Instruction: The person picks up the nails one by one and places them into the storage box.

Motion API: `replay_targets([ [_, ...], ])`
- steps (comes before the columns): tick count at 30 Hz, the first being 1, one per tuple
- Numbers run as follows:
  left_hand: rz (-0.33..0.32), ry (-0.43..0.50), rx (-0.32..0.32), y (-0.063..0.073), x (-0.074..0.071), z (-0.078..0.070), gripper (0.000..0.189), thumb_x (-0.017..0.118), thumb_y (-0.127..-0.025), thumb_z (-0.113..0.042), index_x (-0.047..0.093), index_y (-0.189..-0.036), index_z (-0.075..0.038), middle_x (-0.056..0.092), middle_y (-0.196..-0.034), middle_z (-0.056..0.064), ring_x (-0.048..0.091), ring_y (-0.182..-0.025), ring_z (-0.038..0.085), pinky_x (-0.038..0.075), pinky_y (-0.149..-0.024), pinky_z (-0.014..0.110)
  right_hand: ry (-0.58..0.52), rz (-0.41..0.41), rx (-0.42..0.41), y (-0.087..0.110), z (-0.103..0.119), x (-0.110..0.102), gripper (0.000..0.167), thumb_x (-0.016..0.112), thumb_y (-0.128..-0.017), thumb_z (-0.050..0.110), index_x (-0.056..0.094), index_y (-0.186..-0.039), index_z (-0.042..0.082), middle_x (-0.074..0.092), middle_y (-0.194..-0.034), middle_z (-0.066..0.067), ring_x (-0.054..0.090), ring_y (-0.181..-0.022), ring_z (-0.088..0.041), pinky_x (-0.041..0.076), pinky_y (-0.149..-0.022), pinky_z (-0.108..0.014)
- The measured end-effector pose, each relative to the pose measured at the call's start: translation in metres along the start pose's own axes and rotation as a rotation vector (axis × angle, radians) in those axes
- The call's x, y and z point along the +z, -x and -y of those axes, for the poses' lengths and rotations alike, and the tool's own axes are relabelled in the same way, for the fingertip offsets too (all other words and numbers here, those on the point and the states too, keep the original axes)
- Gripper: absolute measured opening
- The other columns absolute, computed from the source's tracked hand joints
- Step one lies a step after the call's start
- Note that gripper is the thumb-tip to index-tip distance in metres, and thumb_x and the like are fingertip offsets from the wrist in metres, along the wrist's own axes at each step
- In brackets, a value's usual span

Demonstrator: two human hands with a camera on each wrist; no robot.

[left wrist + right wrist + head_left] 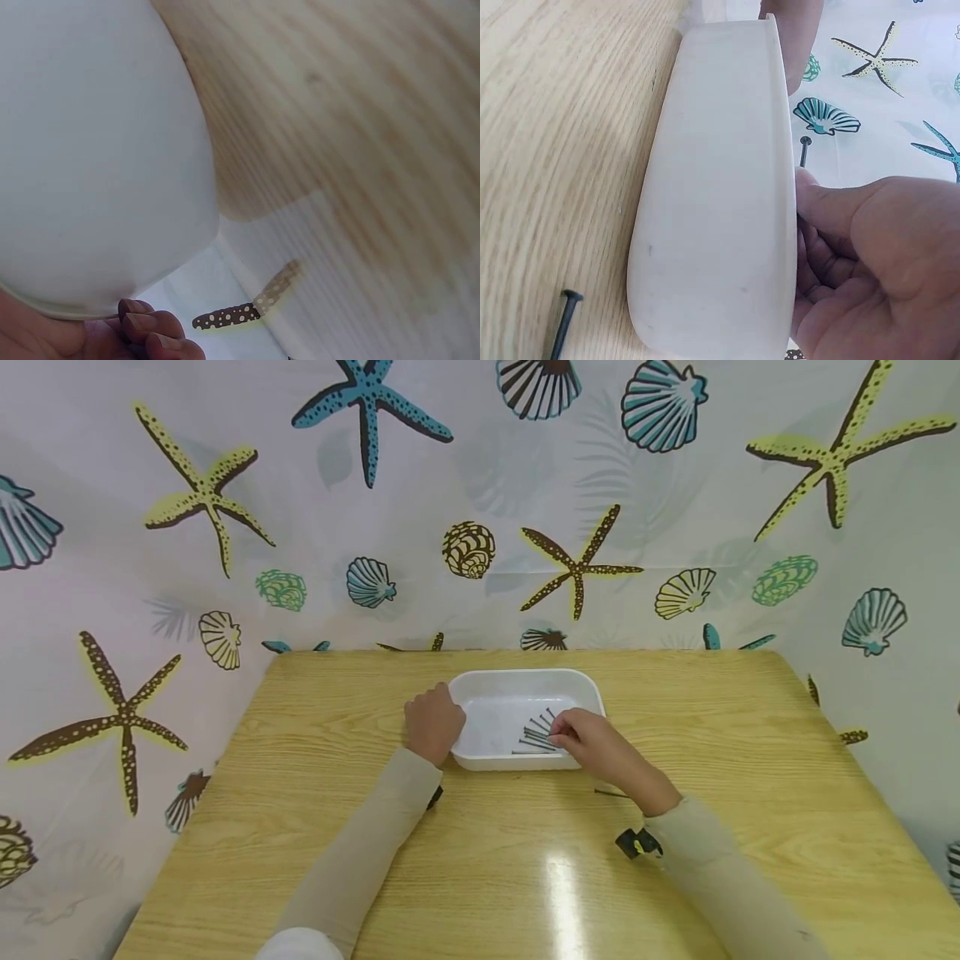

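A white plastic tray (pixel 480 762) stands on the table with several thin dark nails (pixel 536 737) lying in its right half. At the tray's left end, my left hand (pixel 435 722) grips the rim; in the left wrist view its curled fingers (pixel 154 330) show at the tray's edge. My right hand (pixel 592 742) is over the tray's right front corner. Between thumb and fingers it pinches a nail (pixel 805 152), whose head sticks up past the thumb in the right wrist view. Another nail (pixel 611 792) lies on the table, partly below the right wrist.
The tray rests on a wood-grain table (pixel 480 860). A white cloth (pixel 420 518) printed with starfish and shells hangs behind the table and along both sides. Black wrist-worn devices (pixel 637 842) sit under the sleeves, close to the tabletop.
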State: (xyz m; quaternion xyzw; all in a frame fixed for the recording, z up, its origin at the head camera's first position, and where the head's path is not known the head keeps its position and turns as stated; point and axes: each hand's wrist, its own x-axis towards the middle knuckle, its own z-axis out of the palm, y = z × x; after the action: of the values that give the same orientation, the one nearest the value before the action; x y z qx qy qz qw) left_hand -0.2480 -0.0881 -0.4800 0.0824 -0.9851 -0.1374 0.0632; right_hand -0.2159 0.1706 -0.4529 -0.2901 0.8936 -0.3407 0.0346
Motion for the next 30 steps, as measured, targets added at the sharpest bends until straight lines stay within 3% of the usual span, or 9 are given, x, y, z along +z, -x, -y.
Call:
replay_targets([
  [20, -0.03, -0.004, -0.016, 0.003, -0.002, -0.004, 0.027, 0.05, -0.086, -0.016, 0.061, -0.105, 0.0, 0.065, -0.087, 0.015, 0.061, -0.08, 0.033, 0.043, -0.075, 0.045, 0.012, 0.117, -0.042, -0.043, 0.028, 0.032, 0.006, 0.062, -0.089, 0.011, 0.062, -0.084, 0.008, 0.059, -0.077, -0.001, 0.05, -0.07, -0.011, 0.043, -0.067, -0.029],
  [30, 0.011, -0.016, -0.035, 0.002, -0.002, -0.004, 0.029, 0.051, -0.087, -0.019, 0.058, -0.109, -0.001, 0.064, -0.095, 0.014, 0.06, -0.088, 0.031, 0.041, -0.08, 0.044, 0.058, 0.211, -0.056, -0.057, 0.038, 0.045, 0.006, 0.063, -0.087, 0.01, 0.062, -0.082, 0.006, 0.059, -0.075, 0.002, 0.051, -0.07, -0.01, 0.043, -0.068, -0.028],
])
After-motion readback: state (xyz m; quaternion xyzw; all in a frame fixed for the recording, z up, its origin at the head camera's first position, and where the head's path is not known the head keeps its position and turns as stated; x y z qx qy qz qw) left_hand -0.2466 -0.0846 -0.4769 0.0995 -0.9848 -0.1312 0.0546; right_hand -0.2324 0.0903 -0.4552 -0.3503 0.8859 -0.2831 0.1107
